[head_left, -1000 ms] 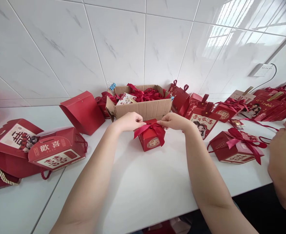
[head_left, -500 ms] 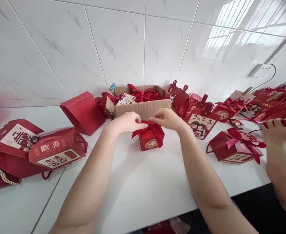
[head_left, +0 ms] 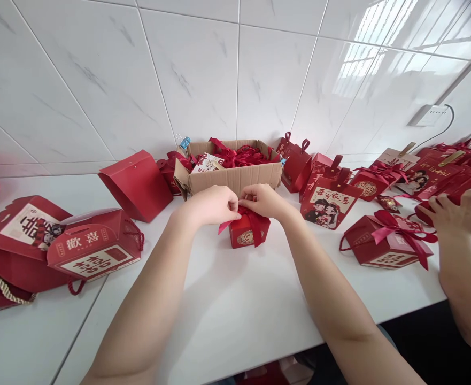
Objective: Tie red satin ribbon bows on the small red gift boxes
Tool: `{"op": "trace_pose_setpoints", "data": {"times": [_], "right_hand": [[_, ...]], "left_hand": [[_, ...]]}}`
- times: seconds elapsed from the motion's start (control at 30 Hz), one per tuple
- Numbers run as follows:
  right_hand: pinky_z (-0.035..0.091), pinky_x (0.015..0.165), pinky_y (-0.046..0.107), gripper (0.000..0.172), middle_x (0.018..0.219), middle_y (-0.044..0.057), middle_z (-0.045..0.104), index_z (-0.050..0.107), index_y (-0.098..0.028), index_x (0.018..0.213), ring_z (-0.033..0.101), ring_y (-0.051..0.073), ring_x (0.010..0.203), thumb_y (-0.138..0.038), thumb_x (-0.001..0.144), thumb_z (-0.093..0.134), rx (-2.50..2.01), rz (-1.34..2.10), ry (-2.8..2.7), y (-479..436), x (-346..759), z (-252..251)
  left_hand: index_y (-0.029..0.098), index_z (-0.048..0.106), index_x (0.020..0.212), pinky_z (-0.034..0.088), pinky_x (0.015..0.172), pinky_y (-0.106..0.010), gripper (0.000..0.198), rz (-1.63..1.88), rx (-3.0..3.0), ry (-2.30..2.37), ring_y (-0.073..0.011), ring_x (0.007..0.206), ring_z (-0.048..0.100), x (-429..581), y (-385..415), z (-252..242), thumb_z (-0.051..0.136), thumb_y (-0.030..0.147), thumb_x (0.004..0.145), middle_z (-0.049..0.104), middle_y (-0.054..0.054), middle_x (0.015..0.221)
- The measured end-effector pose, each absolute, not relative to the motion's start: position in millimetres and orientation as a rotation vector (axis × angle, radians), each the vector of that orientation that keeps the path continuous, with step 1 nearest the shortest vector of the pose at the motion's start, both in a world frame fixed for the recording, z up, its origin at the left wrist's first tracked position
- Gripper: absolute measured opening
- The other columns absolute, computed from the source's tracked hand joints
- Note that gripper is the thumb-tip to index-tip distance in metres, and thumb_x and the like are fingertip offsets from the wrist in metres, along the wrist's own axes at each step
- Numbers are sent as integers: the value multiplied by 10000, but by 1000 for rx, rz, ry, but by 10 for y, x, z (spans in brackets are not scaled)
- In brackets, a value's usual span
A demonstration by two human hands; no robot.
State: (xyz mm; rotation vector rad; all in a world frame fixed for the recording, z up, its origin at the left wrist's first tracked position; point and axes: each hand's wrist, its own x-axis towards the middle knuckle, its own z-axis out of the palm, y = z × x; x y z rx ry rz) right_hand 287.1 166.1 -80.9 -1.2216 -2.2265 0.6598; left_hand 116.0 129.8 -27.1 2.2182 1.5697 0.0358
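Observation:
A small red gift box (head_left: 248,235) with a gold emblem on its front stands on the white table in front of me. Red ribbon (head_left: 255,224) lies over its top, with an end hanging down the front and another sticking out to the left. My left hand (head_left: 218,204) pinches the ribbon at the left of the top. Close against it, my right hand (head_left: 259,200) also has its fingertips pinched on the ribbon. The fingers hide most of the bow or knot.
Behind the gift box stands a cardboard box (head_left: 235,179) full of red ribbons. Red boxes (head_left: 94,246) lie at left, and a ribboned box (head_left: 383,248) sits at right. A co-worker's hand (head_left: 455,214) holds something red. A tiled wall (head_left: 203,69) rises behind.
My hands have come together over the box, the right moving left. The ribbon's front end has shifted left. The co-worker's hand and its red thing have shifted slightly.

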Motion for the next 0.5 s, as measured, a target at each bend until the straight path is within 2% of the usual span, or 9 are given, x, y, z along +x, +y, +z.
{"op": "trace_pose_setpoints", "data": {"times": [0.3,0.5], "right_hand": [[353,597,236,110,702,-6,601,618,-179,779,477,113,629,-223,822,527,-1132,644,-2255,1731,2892,-903],[338,605,243,116,696,-7,583,569,-182,741,459,119,630,-226,831,510,-1128,635,-2267,1729,2864,-908]], "left_hand": [[221,533,600,275,467,-292,154,-169,2250,1536,-130,467,417,1242,1250,-279,593,284,727,595,5,639],[213,520,557,254,468,-294,170,-166,2216,1546,-120,434,375,1278,1200,-253,625,227,690,555,9,572]]}}
